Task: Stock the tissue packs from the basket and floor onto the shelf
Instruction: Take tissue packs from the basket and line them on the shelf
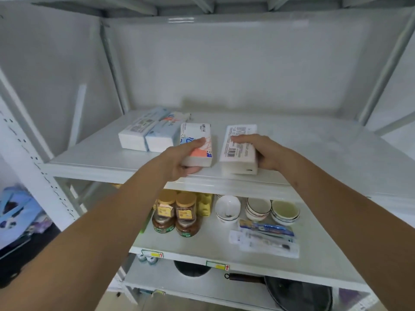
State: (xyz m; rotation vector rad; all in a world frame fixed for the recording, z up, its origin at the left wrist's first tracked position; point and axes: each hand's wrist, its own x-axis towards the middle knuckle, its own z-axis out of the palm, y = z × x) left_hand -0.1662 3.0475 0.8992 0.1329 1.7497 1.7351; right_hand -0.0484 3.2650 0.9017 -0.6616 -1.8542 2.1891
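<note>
Left hand: the left hand (179, 161) gripped a patterned tissue pack (197, 145), thumb on top, fingers curled under its near end.
Right hand: the right hand (267, 154) gripped a barcode tissue pack (239, 149), thumb lying across its printed top, fingers wrapped along its right side.
Patterned tissue pack: it lay lengthwise near the front edge of the upper shelf (314, 149), its near end resting on the fingers rather than flat on the board.
Barcode tissue pack: it sat on the same shelf just right of the patterned one, a narrow gap between them, label side up.
Stocked packs: two white tissue packs (147, 135) stood side by side, touching, left of the held ones; more packs lay behind them, blurred.
Lower shelf: two brown jars (176, 213) with tan lids stood at the left, stacked bowls (257, 208) were in a row at the middle, and packaged toothbrushes (265, 237) lay in front of the bowls.
Bottom shelf: a dark frying pan (298, 292) lay at the right.
Far left: a blue bag (15, 212) lay beside the rack, blurred.
</note>
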